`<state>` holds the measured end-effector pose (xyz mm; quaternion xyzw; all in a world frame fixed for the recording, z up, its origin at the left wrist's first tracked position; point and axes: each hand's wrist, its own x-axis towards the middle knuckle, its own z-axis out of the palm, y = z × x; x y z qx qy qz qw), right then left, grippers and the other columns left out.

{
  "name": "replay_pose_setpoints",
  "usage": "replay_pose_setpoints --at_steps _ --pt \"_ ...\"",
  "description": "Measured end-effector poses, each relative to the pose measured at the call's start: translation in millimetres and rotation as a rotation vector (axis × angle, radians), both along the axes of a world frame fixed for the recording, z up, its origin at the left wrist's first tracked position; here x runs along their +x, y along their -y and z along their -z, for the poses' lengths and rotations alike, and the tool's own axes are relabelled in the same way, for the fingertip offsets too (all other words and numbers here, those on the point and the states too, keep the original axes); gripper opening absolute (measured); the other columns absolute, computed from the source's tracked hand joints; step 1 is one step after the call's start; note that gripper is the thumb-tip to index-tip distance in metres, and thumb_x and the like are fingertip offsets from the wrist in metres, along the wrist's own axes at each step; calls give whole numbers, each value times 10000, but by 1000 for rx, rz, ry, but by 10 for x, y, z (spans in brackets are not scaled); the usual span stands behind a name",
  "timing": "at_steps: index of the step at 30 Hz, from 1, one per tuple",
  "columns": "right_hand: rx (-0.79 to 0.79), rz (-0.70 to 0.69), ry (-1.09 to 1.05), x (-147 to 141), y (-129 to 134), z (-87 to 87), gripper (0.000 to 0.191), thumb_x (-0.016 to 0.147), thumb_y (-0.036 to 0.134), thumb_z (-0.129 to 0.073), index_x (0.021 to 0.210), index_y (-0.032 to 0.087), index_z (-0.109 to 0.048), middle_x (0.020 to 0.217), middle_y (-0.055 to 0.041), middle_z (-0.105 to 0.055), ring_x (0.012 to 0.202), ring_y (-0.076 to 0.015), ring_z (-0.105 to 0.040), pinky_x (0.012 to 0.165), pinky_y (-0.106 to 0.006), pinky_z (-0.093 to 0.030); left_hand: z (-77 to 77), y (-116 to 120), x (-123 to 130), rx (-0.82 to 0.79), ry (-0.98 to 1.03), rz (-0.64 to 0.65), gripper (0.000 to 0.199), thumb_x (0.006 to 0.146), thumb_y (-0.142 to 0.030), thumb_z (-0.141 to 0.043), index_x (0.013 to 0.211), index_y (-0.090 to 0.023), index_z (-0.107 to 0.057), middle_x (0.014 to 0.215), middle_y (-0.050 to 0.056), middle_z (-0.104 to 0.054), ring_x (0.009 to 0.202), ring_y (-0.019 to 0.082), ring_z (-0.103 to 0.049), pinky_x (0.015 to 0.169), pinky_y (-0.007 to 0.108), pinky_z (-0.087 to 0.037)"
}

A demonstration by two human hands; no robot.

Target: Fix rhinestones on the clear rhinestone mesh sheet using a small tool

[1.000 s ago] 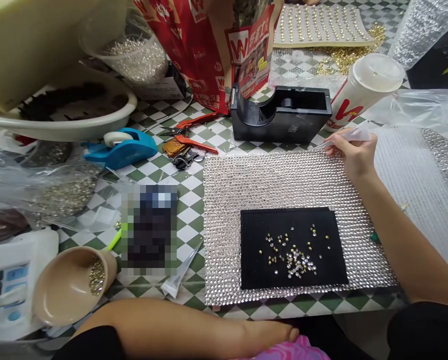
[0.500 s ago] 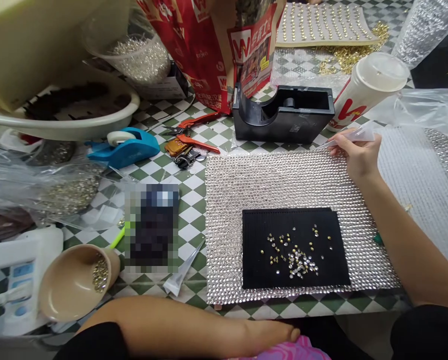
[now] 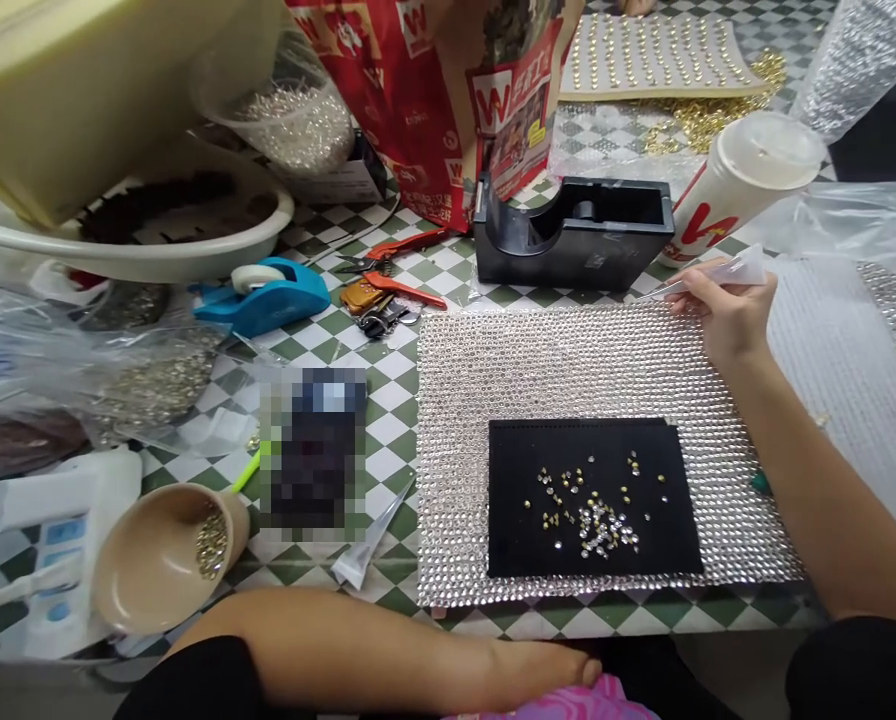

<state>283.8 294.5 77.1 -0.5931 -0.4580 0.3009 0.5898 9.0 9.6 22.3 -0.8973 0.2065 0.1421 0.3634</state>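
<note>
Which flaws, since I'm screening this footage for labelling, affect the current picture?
Head view: coarse pixelation masks a dark object; head view: the silvery studded sheet glitters with small highlights; head view: the clear plastic at left looks soft.

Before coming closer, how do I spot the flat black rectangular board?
On the green-and-white checkered table lies a studded silver sheet. Toward its near edge rests the black board, set apart by its dark surface scattered with tiny glittering gems.

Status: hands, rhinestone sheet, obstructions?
Right hand holds translucent tube at far edge of rhinestone sheet. Left hand low, by pink fabric. Black pad with loose stones partly covers it.
</note>
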Motion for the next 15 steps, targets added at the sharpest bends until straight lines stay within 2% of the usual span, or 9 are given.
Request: replay_pose_setpoints --at_steps 2,5,8,12,15 --pt "-13 14 -4 27 4 -8 134 620 281 -780 613 180 -692 570 -51 -640 467 -126 -540 451 -300 -427 20 -18 32 -132 103 46 223 721 -307 -464 552 -256 -328 508 -37 -230 370 160 -242 405 298 -199" --pt "-11 10 -24 75 21 0 124 618 262 -780 614 166 -702 575 -63 -644 458 -124 -539 450 -301 -413 77 -59 108 -476 127 -22 202 783 -332 -414 601 -279 -346 452 -62 -178 309 158 -136 369 320 -151" --pt "-6 -8 -46 110 44 20 136 629 271 -795 619 170 -704 592 -64 -654 467 -127 -547 454 -300 -428 77 -79 136 -740 78 -178 152 769 -272 -525 632 -271 -459 412 -69 -299 303 143 -156 359 327 -140" --pt "-9 -46 13 116 66 29 185 668 341 -804 657 184 -708 600 -51 -643 488 -138 -551 471 -323 -461 58 -65 88 -1053 -7 -390 70 763 -160 -616 712 -205 -595 460 -62 -486 330 110 -231 365 277 -264" --pt "-46 -58 69 102 84 9 167 697 409 -792 664 265 -713 625 -22 -656 511 -162 -567 495 -374 -495 125 -18 55 -1271 -72 -553 81 729 -108 -667 772 -173 -644 536 -34 -609 359 98 -345 385 237 -330"
